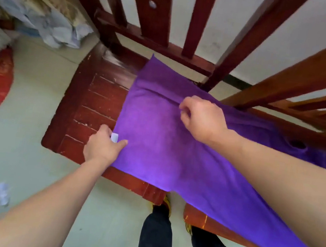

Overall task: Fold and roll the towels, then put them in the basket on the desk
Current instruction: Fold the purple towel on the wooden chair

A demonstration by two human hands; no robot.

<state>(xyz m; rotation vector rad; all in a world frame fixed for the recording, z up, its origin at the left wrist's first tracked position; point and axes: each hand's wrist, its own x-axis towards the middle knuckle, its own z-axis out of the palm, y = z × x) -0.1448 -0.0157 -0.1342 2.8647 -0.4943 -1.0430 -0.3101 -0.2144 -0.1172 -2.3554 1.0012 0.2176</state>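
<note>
A purple towel (pixel 174 156), soft and matte with a fine nap, is lying spread across the middle of the frame. It is draping over the slatted seat of a dark red wooden chair (pixel 88 108), whose lacquer is looking scratched and glossy. Its long tail is running toward the lower right, over the lighter orange-brown seat (pixel 206 223) of a neighbouring chair.

At centre left the left hand (pixel 100 146) is pinching the towel's left edge, thumb lying on the cloth, just beside a small white tag (pixel 114 137). Its grip is narrow and holding the hem. Above centre the right hand (pixel 200 118) is curling its fingers around a raised crease in the cloth, its grip closing on that fold.

Flat wooden back slats (pixel 151 6) are rising across the top of the frame. A crumpled pale fabric heap (pixel 56 28) is sitting at the upper left, and dark trouser legs (pixel 156 237) are standing on the pale floor (pixel 26 167) at the bottom centre.
</note>
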